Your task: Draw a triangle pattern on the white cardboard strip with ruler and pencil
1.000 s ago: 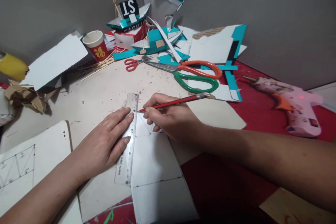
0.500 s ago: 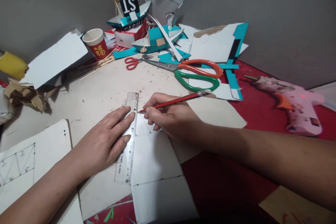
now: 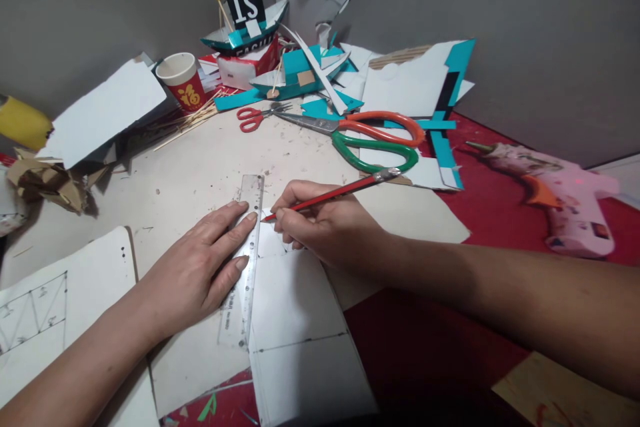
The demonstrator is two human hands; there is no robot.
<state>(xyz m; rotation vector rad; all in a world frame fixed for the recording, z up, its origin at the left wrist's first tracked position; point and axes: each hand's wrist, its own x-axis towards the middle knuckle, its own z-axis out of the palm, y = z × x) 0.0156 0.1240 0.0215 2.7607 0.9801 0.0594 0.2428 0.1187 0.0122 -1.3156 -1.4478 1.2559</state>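
My left hand lies flat, its fingers stretched over a clear plastic ruler and pressing it down. The ruler runs lengthwise along the left edge of a white card that bears pencilled lines and dots. In my right hand is a red pencil, pinched near its point. The pencil tip meets the ruler's right edge near the top of the card, and its metal end points up to the right. Part of the drawing there is hidden under my right hand.
Large scissors with orange and green handles lie beyond my hands, beside small red scissors. A pink glue gun rests at right. A paper cup and cardboard boats stand behind. At left lies a sheet with drawn triangles.
The pencil tip has slid slightly down along the ruler's edge, toward me, with my right hand. My left hand and the ruler stay in place.
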